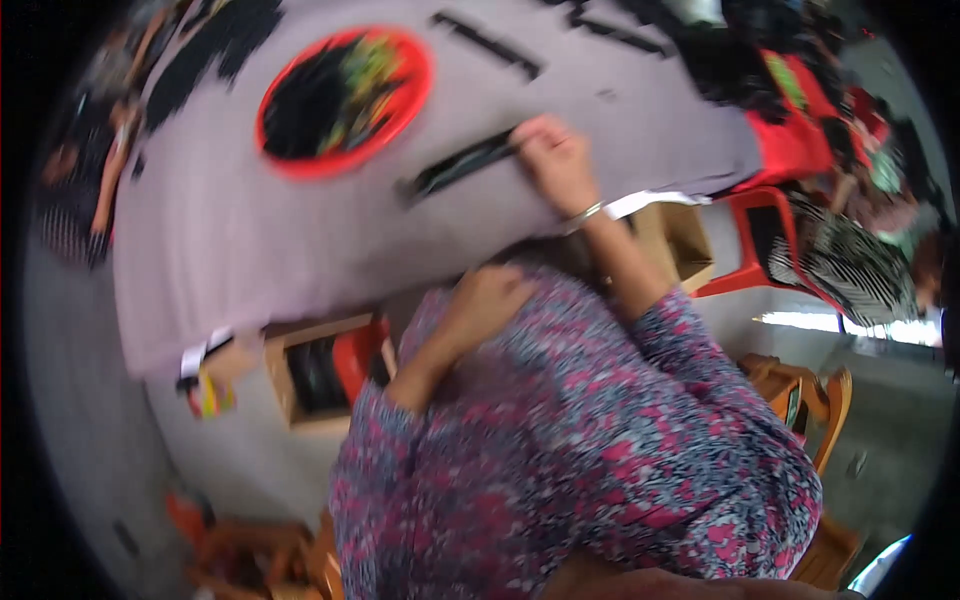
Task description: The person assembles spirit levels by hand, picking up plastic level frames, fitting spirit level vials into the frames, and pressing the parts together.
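My right hand (558,160) is closed over the near right end of a flat, dark black strip (465,165), with the fingers pinched together. The strip slants across the cloth-covered table, its other end pointing left; motion blurs it, and I cannot make out its exact kind. A bracelet circles my right wrist. My left hand (487,305) rests on my lap over the flowered clothing, fingers lying loosely and holding nothing I can see. Beyond the strip stands a red round basin (425,75) with black pieces on its left side and yellow-green ones on its right.
Similar black strips (488,45) lie at the back of the table (230,230), with dark heaps at both far corners. Below the near edge are a cardboard box (290,385) on the left and another box (680,240) on the right. Other people sit at both sides; a red chair (745,240) is at right.
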Available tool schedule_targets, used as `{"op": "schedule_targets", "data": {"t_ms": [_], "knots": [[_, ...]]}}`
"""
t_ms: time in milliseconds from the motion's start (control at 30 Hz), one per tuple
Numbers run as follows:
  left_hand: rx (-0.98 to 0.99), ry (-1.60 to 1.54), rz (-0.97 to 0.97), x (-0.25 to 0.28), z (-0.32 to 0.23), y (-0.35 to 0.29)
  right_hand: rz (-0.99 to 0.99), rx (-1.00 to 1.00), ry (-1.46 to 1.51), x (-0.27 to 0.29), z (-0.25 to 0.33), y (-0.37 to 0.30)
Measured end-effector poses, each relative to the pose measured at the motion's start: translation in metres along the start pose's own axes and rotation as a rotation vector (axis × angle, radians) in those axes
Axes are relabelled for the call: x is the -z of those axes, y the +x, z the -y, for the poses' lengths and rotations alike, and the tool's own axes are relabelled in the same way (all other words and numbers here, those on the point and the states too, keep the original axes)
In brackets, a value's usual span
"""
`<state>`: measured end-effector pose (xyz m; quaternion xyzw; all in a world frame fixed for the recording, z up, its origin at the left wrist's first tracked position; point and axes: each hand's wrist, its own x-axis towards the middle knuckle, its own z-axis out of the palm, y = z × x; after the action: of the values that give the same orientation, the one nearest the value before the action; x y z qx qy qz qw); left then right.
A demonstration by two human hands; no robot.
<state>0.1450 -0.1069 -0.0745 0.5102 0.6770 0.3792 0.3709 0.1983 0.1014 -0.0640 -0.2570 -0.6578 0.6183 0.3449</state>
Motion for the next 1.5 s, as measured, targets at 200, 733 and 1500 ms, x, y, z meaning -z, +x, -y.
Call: {"op": "schedule_targets", "data": {"t_ms": [200,733,1500], "knots": [[0.207,-0.052,0.084,0.007,-0.011,0.004,0.015,0.062,-0.057,0.003,0.005,0.005],[-0.073,0.184,-0.728,0.1,-0.046,0.008,0.274,0.199,-0.433,0.029,0.055,0.046],[-0.092,0.476,-0.234,0.131,-0.013,0.084,1.005,0.533,-0.936,-0.028,0.06,0.088]]}}
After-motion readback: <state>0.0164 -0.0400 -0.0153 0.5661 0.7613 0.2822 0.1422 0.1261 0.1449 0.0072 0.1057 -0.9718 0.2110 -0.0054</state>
